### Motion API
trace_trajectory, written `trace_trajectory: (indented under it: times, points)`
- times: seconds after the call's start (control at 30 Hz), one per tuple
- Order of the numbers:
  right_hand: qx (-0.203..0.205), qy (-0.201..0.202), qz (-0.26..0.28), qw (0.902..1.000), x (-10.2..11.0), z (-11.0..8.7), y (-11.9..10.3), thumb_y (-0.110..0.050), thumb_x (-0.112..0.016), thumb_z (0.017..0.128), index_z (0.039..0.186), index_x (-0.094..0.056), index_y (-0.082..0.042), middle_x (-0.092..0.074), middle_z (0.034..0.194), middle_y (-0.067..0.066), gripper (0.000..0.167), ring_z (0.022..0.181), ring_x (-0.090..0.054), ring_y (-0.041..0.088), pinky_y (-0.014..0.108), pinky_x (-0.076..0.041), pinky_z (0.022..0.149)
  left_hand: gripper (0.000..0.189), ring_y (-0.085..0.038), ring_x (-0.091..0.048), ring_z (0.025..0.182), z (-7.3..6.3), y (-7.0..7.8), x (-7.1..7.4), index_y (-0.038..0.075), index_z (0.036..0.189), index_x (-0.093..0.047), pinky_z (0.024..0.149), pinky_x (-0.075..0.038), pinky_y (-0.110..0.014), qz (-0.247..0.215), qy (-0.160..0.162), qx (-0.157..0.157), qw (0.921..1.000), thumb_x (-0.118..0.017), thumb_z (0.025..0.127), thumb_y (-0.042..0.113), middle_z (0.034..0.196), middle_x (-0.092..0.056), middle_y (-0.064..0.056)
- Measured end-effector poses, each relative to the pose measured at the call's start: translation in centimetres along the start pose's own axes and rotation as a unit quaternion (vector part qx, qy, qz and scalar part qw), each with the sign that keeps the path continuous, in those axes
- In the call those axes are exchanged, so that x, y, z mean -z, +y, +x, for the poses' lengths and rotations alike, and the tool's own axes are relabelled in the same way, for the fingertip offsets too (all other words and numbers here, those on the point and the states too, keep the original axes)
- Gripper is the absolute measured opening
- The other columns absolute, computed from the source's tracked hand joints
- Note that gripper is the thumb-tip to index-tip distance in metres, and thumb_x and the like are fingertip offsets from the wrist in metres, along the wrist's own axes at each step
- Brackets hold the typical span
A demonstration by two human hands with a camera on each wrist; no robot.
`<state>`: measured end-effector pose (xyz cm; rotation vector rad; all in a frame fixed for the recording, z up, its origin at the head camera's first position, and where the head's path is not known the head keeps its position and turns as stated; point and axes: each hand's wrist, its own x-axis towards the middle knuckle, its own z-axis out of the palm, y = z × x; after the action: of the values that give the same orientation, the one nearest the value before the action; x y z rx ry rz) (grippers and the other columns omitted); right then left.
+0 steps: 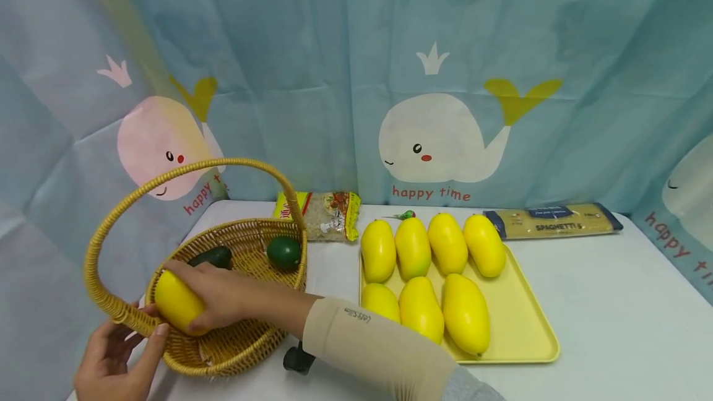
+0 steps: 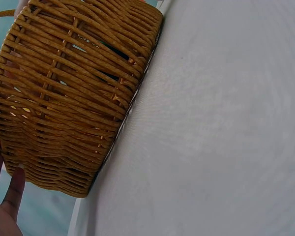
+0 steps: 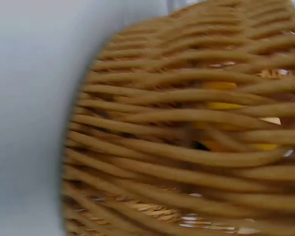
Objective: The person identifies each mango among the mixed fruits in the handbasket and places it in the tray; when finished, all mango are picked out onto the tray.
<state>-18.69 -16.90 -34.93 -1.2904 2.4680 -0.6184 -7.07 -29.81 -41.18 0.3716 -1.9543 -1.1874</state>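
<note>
My right hand grips a yellow mango inside the left part of the wicker basket. In the right wrist view, bits of yellow show through the weave. My left hand holds the basket at its left side, thumb and fingers around the foot of the tall handle. Its fingers show at the basket's end in the left wrist view. A dark green avocado lies behind the right hand, partly covered, and another avocado sits at the basket's right side.
Several mangoes lie in two rows on a yellow tray, partly behind my right forearm. Behind are a food packet, a small green-and-red item and a spaghetti pack. A black object sits near the basket's front.
</note>
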Motion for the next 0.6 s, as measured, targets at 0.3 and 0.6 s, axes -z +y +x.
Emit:
trace_trajectory:
  times: [0.3,0.6]
  points:
    - [-0.010,-0.069,-0.014,0.9975,0.3,-1.4,1.6,-0.041,-0.073,0.090,0.158,-0.023,-0.040,-0.058,0.109,-0.015,0.084,0.085,-0.053,0.000,0.013,-0.045,0.063,0.050,-0.006,-0.064,0.097,-0.3,0.0,-0.3,0.000,0.130,-0.062,0.078,-0.050,-0.006,0.001,0.005,-0.002,1.0000,-0.075,0.084,-0.011,0.108,-0.066,0.004]
    - [-0.006,-0.106,-0.144,0.9839,1.2,-3.6,2.2,-0.062,-0.055,0.095,0.154,-0.038,-0.041,-0.015,0.165,-0.006,0.065,0.140,-0.034,0.007,0.023,-0.040,0.108,0.050,-0.002,-0.062,0.095,-0.3,0.2,-0.2,0.005,0.132,-0.061,0.077,-0.048,-0.005,0.024,0.012,0.011,0.9996,-0.075,0.086,-0.006,0.107,-0.065,0.009]
